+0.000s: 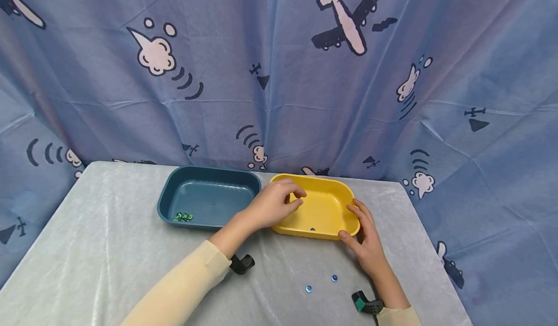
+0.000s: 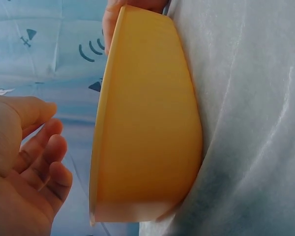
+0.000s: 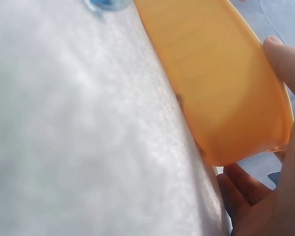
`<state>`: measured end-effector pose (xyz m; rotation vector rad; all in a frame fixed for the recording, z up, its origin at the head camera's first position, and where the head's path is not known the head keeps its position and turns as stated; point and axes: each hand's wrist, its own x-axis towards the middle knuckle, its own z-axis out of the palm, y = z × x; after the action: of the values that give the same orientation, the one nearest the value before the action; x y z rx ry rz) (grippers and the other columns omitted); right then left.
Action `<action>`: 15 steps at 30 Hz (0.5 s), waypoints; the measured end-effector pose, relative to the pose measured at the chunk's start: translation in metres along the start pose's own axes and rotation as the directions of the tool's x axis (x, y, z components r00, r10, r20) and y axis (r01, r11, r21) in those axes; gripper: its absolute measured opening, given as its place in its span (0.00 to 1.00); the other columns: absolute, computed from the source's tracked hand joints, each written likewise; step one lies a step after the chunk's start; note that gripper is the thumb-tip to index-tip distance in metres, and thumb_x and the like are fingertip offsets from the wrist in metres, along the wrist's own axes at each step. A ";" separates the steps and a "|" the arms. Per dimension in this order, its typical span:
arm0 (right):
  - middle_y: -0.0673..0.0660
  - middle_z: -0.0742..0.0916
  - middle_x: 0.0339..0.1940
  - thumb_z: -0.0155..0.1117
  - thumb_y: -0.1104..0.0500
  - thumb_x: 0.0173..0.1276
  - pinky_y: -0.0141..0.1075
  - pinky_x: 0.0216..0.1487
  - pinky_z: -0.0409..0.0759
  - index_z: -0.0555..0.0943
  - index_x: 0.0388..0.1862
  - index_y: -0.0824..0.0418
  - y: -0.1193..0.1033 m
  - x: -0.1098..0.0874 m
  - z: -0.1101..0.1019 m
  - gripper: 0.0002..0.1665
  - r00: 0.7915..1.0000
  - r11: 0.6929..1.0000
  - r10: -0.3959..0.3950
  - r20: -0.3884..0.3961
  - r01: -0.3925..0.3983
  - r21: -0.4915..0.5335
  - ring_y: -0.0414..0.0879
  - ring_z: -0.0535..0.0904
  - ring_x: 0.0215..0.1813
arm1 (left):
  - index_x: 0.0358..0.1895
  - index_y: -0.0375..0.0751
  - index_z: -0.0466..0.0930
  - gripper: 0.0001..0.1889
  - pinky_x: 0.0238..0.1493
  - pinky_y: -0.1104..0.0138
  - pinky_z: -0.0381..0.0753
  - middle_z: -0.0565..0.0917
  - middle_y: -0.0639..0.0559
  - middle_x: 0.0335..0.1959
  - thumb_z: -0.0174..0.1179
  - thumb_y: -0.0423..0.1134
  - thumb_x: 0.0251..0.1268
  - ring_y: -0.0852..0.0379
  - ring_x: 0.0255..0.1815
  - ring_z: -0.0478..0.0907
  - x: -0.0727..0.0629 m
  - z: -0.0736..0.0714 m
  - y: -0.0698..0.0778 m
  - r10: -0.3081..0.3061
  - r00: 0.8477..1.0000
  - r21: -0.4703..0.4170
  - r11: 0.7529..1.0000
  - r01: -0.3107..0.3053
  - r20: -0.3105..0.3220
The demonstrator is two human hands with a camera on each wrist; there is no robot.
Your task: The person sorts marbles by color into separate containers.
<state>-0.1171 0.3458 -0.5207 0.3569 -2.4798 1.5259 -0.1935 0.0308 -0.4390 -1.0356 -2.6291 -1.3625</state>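
Note:
My left hand (image 1: 275,202) hovers over the left end of the yellow plastic tray (image 1: 324,195), its fingers loosely bent. In the left wrist view nothing shows between that thumb and the fingers, and the hand (image 2: 24,162) is apart from the tray wall (image 2: 147,118). At the tray's right end, my right hand (image 1: 368,243) holds the rim, thumb at the front corner and fingers along the side. One small dark-blue bead (image 1: 312,229) lies inside near the front wall. Two blue beads, one nearer (image 1: 308,288) and one farther (image 1: 334,278), lie on the table.
A teal tray (image 1: 209,197) stands left of the yellow one, with several green beads (image 1: 183,216) in its front left corner. Pale cloth covers the table (image 1: 87,248). A blue printed curtain (image 1: 218,74) hangs behind it. Black wrist mounts (image 1: 368,304) sit on the forearms.

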 end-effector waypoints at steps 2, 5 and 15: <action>0.54 0.59 0.90 0.72 0.68 0.73 0.22 0.78 0.62 0.73 0.81 0.60 0.000 0.000 0.000 0.39 1.000 1.000 0.004 -0.003 -0.004 0.000 0.52 0.57 0.87 | 0.55 0.40 0.91 0.09 0.41 0.69 0.81 0.87 0.56 0.45 0.69 0.37 0.79 0.59 0.39 0.77 -0.001 0.001 0.000 0.004 1.000 -0.002 1.000 -0.004 -0.001; 0.54 0.59 0.90 0.72 0.68 0.73 0.22 0.77 0.63 0.72 0.81 0.60 0.001 0.001 -0.001 0.39 1.000 1.000 0.004 -0.003 -0.004 -0.009 0.49 0.57 0.87 | 0.55 0.42 0.92 0.09 0.39 0.69 0.81 0.86 0.57 0.44 0.69 0.37 0.79 0.59 0.38 0.77 -0.003 0.002 0.002 0.014 1.000 -0.006 1.000 -0.014 -0.003; 0.53 0.59 0.91 0.72 0.66 0.75 0.23 0.77 0.64 0.71 0.82 0.61 0.006 0.001 -0.001 0.39 1.000 0.999 0.018 0.000 -0.018 -0.038 0.38 0.59 0.85 | 0.55 0.41 0.91 0.09 0.42 0.72 0.82 0.88 0.55 0.46 0.70 0.37 0.79 0.60 0.40 0.78 -0.020 0.007 0.015 0.061 0.998 -0.017 0.998 -0.060 0.026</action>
<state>-0.1194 0.3493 -0.5252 0.3296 -2.5146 1.4832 -0.1675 0.0317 -0.4381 -1.1337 -2.5865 -1.3695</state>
